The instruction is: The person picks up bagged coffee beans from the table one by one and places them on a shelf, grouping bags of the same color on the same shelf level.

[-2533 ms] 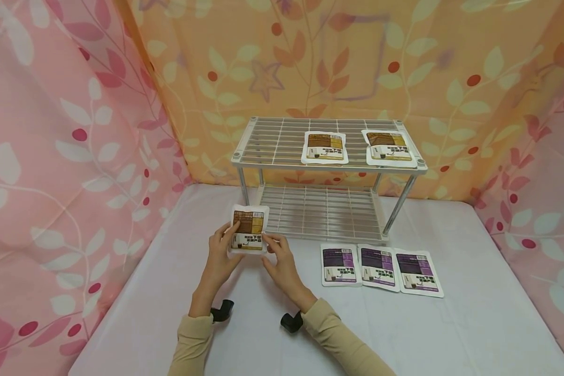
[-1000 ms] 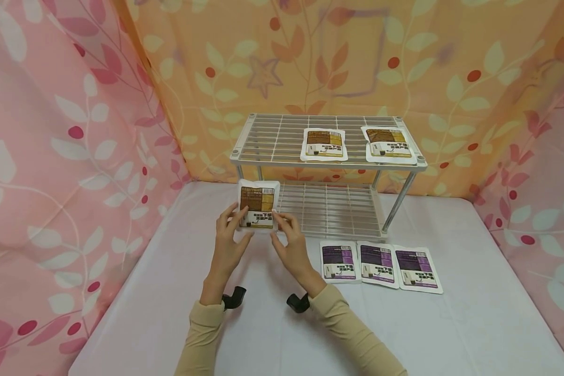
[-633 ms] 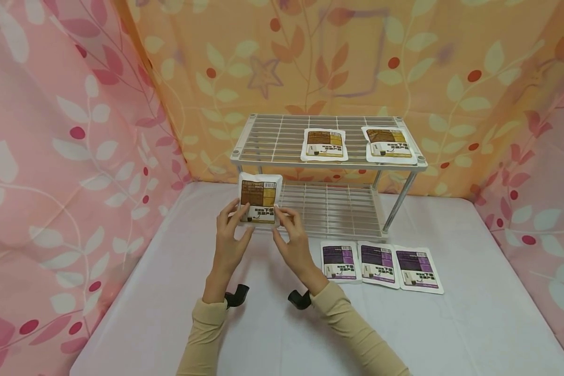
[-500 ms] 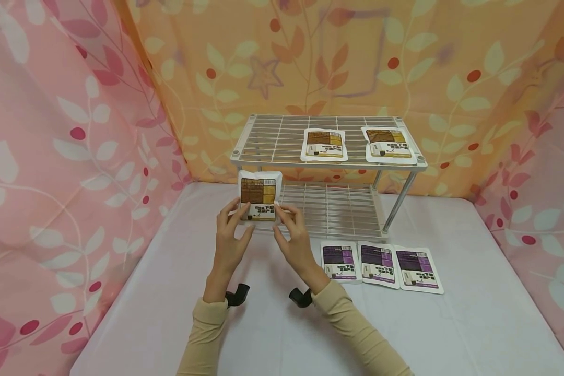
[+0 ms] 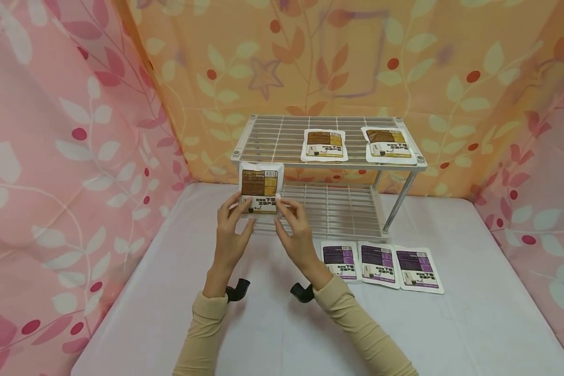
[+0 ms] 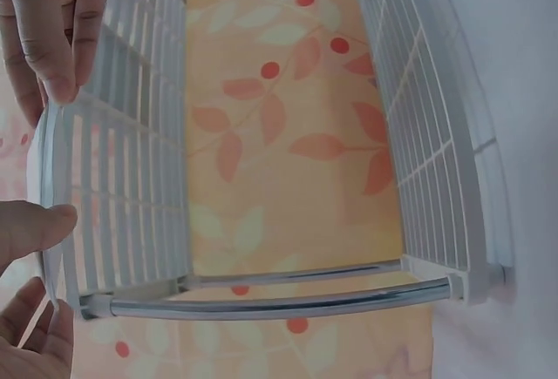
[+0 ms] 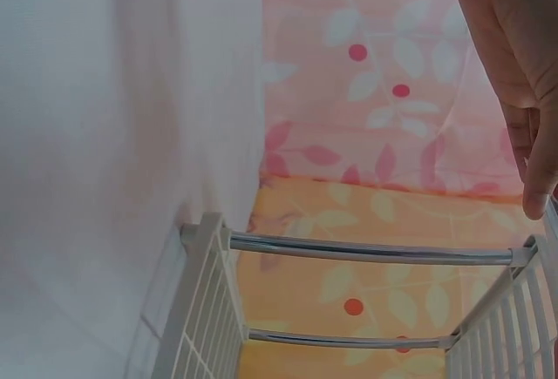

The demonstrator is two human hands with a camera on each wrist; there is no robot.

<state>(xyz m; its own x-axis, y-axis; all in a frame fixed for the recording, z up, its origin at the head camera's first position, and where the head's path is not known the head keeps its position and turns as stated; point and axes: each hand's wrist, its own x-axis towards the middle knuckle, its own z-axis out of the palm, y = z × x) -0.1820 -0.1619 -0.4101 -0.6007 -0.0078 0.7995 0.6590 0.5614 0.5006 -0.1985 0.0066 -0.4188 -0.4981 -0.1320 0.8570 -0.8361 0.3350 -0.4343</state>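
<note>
My left hand (image 5: pixel 227 230) and my right hand (image 5: pixel 298 235) hold a white flat food pouch (image 5: pixel 262 183) with a brown and yellow label by its two side edges. The pouch is raised off the table, in front of the left end of the wire shelf's upper tier (image 5: pixel 263 138). From the left wrist view the pouch (image 6: pixel 54 170) appears edge-on, with fingers around it. In the right wrist view only part of my right hand (image 7: pixel 527 74) shows at the right edge. Two similar pouches lie on the upper tier, one near the middle (image 5: pixel 324 145), one at the right (image 5: pixel 389 145).
Three purple-labelled pouches lie in a row on the white table, left (image 5: pixel 339 261), middle (image 5: pixel 378 264) and right (image 5: pixel 418 269), in front of the shelf. Below the upper tier is a lower wire tier (image 5: pixel 329 209). Metal posts (image 5: pixel 399 203) join the tiers. Patterned cloth (image 5: pixel 310 62) surrounds the table.
Both hands have lifted the brown-labelled pouch up and slightly right, from above the table beside the shelf to the upper tier's front left edge. The other pouches stay where they were.
</note>
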